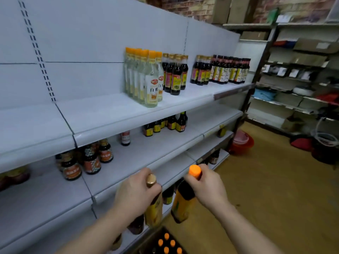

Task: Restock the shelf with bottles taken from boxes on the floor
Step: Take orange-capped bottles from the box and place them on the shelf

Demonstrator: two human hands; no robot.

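Left hand (135, 195) grips the gold-capped bottle (155, 208) by the neck, and right hand (207, 184) grips the orange-capped bottle (183, 202) likewise, both just above the box (146, 242). The bottles are probably full glass, so heavy, slick and breakable; gripping the body seems safer.

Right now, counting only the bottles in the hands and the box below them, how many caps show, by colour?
Orange caps: 6 (orange-capped bottle in the right hand, 5 in the box)
Gold caps: 1 (gold-capped bottle in the left hand)
Total: 7
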